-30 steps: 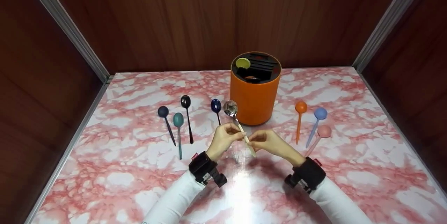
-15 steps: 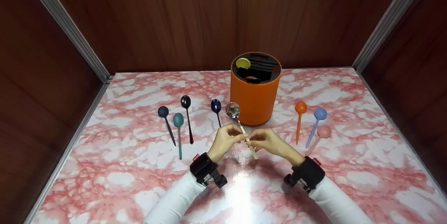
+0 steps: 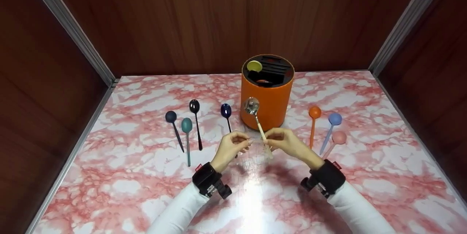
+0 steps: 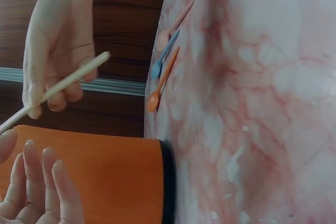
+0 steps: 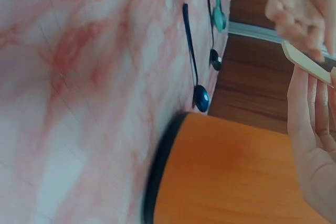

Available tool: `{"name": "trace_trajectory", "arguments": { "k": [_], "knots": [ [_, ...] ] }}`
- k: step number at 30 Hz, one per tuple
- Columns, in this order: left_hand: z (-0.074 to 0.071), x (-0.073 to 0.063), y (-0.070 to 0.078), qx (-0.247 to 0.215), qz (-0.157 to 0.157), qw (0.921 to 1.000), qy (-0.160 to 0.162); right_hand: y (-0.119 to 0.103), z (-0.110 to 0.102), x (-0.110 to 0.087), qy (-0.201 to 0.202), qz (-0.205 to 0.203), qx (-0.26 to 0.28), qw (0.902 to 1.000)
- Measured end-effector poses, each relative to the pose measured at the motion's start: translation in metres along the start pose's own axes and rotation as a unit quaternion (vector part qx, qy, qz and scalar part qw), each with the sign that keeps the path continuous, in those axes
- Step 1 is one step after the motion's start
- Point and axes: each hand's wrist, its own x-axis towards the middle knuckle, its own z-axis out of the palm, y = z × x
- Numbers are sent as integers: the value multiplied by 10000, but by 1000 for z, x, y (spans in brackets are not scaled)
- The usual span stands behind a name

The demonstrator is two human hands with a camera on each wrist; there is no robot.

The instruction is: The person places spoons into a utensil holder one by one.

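My right hand (image 3: 288,145) pinches a spoon (image 3: 260,126) with a shiny silver bowl and a cream handle. It is raised and tilted, its bowl overlapping the orange utensil holder (image 3: 266,111) in the head view. The cream handle (image 4: 68,82) also shows between the right fingers in the left wrist view. To the left of the spoon, my left hand (image 3: 228,150) holds nothing, its fingers loosely bent and apart from the handle. Just beyond that hand lies a dark blue spoon (image 3: 226,111), its handle partly hidden by the hand.
On the left lie a navy spoon (image 3: 171,117), a green spoon (image 3: 186,125) and a black spoon (image 3: 194,106). An orange spoon (image 3: 315,112), a light blue spoon (image 3: 335,119) and a pink spoon (image 3: 339,137) lie right. A yellow spoon bowl (image 3: 254,66) shows in the holder's slotted black top.
Both hands were on the cream handle; the left has let go and drawn slightly left. The right hand has moved a little right with the spoon, whose bowl has risen across the holder.
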Motion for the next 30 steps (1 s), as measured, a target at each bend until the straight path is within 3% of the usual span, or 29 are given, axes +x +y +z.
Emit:
{"name": "trace_trajectory", "arguments": {
  "k": [18, 30],
  "knots": [
    [-5, -14, -11, -58, -280, 9995, 98, -42, -24, 12, 743, -361, 127, 9965],
    [-5, -20, -14, -133, -471, 9987, 134, -68, -48, 22, 1365, -544, 95, 9891]
  ]
}}
